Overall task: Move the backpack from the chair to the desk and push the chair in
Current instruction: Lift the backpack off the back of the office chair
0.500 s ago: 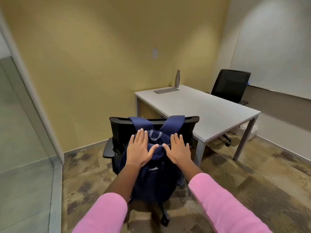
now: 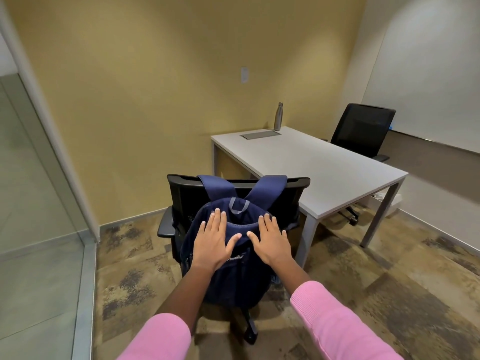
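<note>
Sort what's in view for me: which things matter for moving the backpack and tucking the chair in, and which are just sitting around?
Part of the job:
- navy backpack, both hands flat on it
- left hand
- right hand
- near black chair
- white desk

Just lying about:
- steel bottle
- grey panel on the desk
- far black chair

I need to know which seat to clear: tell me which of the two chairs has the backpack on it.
The near chair, under both hands, carries the navy backpack, its straps looped over the backrest. The far chair behind the desk carries none.
</note>
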`<state>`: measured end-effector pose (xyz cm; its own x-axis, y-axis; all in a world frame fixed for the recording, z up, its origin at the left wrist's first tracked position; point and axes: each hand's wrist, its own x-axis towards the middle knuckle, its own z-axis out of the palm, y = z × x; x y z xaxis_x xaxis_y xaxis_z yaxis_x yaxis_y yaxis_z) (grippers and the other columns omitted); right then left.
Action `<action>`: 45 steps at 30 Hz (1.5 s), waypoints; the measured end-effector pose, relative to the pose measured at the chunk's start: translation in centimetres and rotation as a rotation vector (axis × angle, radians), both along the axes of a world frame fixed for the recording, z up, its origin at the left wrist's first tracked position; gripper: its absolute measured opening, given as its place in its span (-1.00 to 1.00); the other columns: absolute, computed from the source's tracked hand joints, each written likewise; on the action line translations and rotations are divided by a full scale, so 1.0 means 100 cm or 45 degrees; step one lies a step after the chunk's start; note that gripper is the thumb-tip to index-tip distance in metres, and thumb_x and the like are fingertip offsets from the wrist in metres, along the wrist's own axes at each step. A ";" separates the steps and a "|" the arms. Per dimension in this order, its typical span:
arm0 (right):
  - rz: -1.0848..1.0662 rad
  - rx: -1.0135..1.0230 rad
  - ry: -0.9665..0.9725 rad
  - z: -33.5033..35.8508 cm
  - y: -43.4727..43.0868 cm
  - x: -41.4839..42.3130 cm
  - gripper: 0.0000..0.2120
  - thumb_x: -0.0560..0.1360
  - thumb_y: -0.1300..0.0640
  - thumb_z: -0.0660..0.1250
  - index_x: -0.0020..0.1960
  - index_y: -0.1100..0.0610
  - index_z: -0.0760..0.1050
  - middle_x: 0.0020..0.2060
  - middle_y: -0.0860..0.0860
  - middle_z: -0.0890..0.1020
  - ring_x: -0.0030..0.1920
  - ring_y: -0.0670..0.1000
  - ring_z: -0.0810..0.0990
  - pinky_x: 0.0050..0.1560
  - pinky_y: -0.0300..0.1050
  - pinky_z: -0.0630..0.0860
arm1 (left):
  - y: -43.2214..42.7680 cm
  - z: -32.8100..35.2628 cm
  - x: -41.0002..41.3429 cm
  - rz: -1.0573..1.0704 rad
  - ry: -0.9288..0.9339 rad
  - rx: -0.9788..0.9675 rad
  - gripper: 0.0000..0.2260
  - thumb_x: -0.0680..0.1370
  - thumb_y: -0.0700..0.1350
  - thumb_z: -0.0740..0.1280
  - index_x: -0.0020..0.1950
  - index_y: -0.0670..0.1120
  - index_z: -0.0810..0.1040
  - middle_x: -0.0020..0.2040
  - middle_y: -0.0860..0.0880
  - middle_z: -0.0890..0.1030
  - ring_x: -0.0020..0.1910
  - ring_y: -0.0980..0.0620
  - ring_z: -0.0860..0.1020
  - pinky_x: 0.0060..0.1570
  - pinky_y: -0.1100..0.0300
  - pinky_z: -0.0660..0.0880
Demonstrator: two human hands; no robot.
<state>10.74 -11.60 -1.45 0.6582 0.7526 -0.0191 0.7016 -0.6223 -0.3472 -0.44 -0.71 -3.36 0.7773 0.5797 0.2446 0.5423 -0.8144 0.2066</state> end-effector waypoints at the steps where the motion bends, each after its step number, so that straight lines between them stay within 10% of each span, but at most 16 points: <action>1: 0.011 0.001 0.000 0.000 -0.001 0.000 -0.41 0.59 -0.12 -0.04 0.49 0.12 -0.12 0.53 0.08 -0.07 0.52 0.08 -0.15 0.49 0.15 -0.08 | -0.002 -0.001 0.000 0.008 -0.016 -0.003 -0.39 0.59 0.17 -0.02 0.50 -0.13 -0.12 0.55 -0.13 -0.05 0.53 -0.04 -0.07 0.49 0.05 -0.08; 26: 0.094 0.181 -0.314 0.055 0.014 0.099 -0.55 0.61 0.04 -0.02 0.46 0.15 0.08 0.49 0.08 0.18 0.50 0.04 0.07 0.45 0.23 0.03 | -0.001 0.050 0.111 -0.129 -0.077 0.232 -0.42 0.61 0.09 -0.01 0.50 -0.17 -0.13 0.55 -0.17 -0.06 0.53 -0.08 -0.11 0.48 0.00 -0.15; 35: 0.113 0.166 -0.150 0.060 0.012 0.142 -0.61 0.62 0.09 -0.07 0.40 0.14 0.22 0.41 0.09 0.36 0.41 0.07 0.29 0.46 0.25 0.02 | -0.004 0.073 0.168 -0.150 0.016 0.283 -0.53 0.58 0.12 0.04 0.32 -0.20 0.29 0.27 -0.25 0.44 0.32 -0.21 0.31 0.34 -0.04 0.19; 45: 0.151 0.295 0.051 0.064 0.014 0.215 -0.64 0.61 0.02 -0.02 -0.06 0.18 0.48 0.09 0.22 0.58 0.01 0.15 0.50 0.13 0.04 0.35 | 0.007 0.098 0.236 0.142 0.334 -0.258 -0.50 0.53 0.22 0.12 0.22 -0.15 0.46 0.22 -0.16 0.54 0.21 -0.14 0.49 0.00 0.11 0.38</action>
